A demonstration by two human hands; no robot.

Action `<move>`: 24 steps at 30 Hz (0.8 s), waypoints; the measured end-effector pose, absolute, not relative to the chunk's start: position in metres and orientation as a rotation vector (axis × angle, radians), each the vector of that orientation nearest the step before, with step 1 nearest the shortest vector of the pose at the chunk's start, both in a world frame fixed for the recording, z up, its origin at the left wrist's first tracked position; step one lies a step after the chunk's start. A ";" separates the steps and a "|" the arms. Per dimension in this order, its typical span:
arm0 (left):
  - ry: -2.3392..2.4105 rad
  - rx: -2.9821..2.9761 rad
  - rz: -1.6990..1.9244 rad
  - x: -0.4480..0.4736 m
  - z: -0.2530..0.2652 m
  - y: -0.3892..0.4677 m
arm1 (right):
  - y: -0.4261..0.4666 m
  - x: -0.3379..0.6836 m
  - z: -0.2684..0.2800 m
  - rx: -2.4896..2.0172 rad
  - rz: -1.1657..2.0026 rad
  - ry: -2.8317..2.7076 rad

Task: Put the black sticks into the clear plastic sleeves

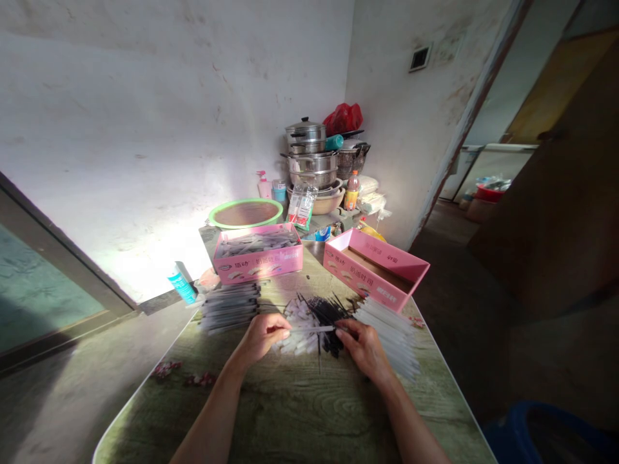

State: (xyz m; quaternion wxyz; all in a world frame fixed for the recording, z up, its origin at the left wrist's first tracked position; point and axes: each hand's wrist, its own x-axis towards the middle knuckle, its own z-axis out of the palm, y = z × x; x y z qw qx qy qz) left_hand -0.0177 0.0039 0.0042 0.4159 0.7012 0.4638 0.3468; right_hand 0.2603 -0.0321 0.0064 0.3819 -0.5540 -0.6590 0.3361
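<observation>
Bundle of slim grey, dark-tipped tubes [229, 309]: lies crosswise on the green wood-grain table [309, 412], left.
Pink printed cardboard box [261, 264]: far left, filled with similar tubes.
Left hand [265, 335]: thumb and forefinger pinch the held tube's left end.
Loose pile of translucent white tubes [296, 311]: between the hands, just beyond them.
Held slim, pale, translucent tube [314, 329]: level above the pile's near side; probably light, fairly stiff plastic, slick and apt to roll, best taken near the ends without squeezing.
Heap of thin black sticks [326, 310]: touching the white pile's right side.
Right hand [362, 345]: fingertips at the tube's right end; whether they close on it, I cannot tell.
Second pink cardboard box [358, 277]: far right, open-topped.
Bundle of clear whitish tubes [391, 335]: right of the right hand.
</observation>
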 end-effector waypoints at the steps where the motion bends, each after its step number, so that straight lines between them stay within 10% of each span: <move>1: 1.157 1.762 0.864 -0.017 0.004 0.003 | -0.034 0.258 0.009 -1.369 0.882 -1.694; 24: 1.097 1.496 0.837 -0.018 0.003 0.002 | -0.036 0.259 0.009 -1.250 1.230 -1.512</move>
